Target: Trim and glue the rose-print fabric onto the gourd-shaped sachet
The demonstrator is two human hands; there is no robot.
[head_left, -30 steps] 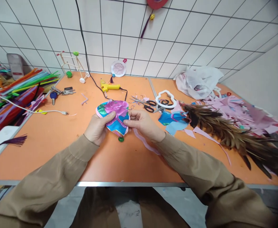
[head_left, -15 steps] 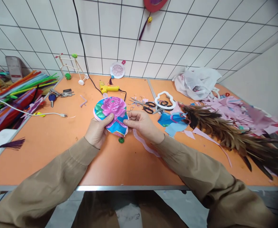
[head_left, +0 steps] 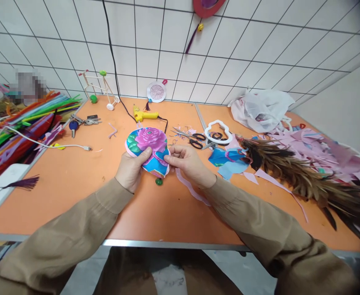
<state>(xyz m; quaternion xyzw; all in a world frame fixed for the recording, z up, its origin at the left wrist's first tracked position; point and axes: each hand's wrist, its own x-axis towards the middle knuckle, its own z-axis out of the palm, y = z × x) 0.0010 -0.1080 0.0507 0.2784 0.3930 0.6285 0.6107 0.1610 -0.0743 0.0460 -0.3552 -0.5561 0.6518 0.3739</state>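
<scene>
Between my hands is a flat fabric piece (head_left: pixel 150 141) printed with a pink flower and green leaves on blue, with a pale pink edge. My left hand (head_left: pixel 133 168) grips its lower left side, thumb on top and fingers hidden underneath. My right hand (head_left: pixel 187 162) pinches its right edge between thumb and fingertips. A green bead (head_left: pixel 158 181) hangs at the lower edge. Beyond the piece lies a yellow glue gun (head_left: pixel 146 114). Under my right hand a pale pink curved strip (head_left: pixel 192 190) rests on the orange table (head_left: pixel 136 221).
Scissors (head_left: pixel 195 141), a white scalloped frame (head_left: pixel 219 130) and blue fabric scraps (head_left: pixel 229 159) lie right of my hands. Farther right are brown feathers (head_left: pixel 287 176), pink scraps (head_left: pixel 315 147) and a white plastic bag (head_left: pixel 261 110). Keys (head_left: pixel 84 121), a cable (head_left: pixel 60 146) and colourful pipe cleaners (head_left: pixel 23 127) lie left.
The whole view has shifted slightly, so things appear a little farther right. Both hands keep the same hold on the fabric piece.
</scene>
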